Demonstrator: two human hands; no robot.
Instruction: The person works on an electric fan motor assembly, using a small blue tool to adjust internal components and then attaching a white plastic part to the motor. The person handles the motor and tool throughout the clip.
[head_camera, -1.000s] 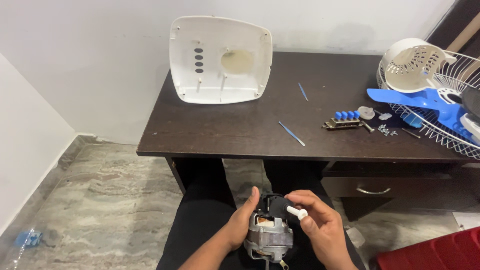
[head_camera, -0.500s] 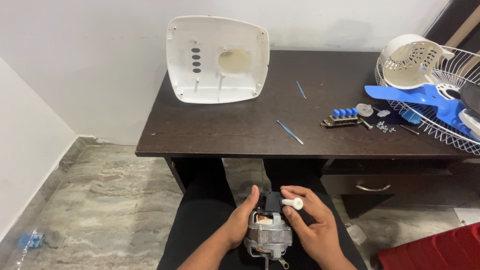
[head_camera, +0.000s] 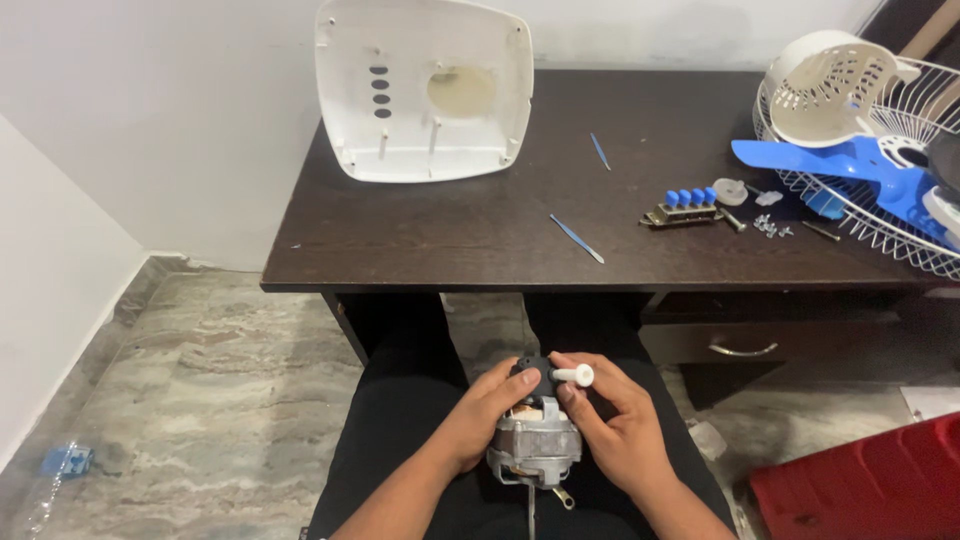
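1. Head view, my lap: the fan motor (head_camera: 535, 445), a grey metal housing with copper windings showing, sits on my thighs below the edge of the bench (head_camera: 480, 245)
2. Left hand (head_camera: 480, 415): grip closed around the left side of the motor, thumb on the black cap at its top
3. Right hand (head_camera: 615, 425): grip closed on the small white knob (head_camera: 575, 376), pinched between thumb and fingertips just above the motor's top, palm resting against the housing
4. Bench, far from the hands: white fan base cover (head_camera: 425, 95) leaning on the wall; two thin blue tools (head_camera: 577, 238); blue push-button switch block (head_camera: 685, 207); loose screws (head_camera: 770, 225); wire guard (head_camera: 880, 200) holding the blue fan blade (head_camera: 840, 165) and a white slotted housing (head_camera: 835, 95)
5. Risk, as I judge it: the motor is steadied by one hand and my legs only, so a hard pull on the knob could tip it off my lap to the stone floor (head_camera: 200, 400); the knob, held by fingertips alone, could slip and roll away
6. Against the earlier frames: the knob has shifted slightly toward the motor's centre; both hands remain on the motor; the bench items are unchanged
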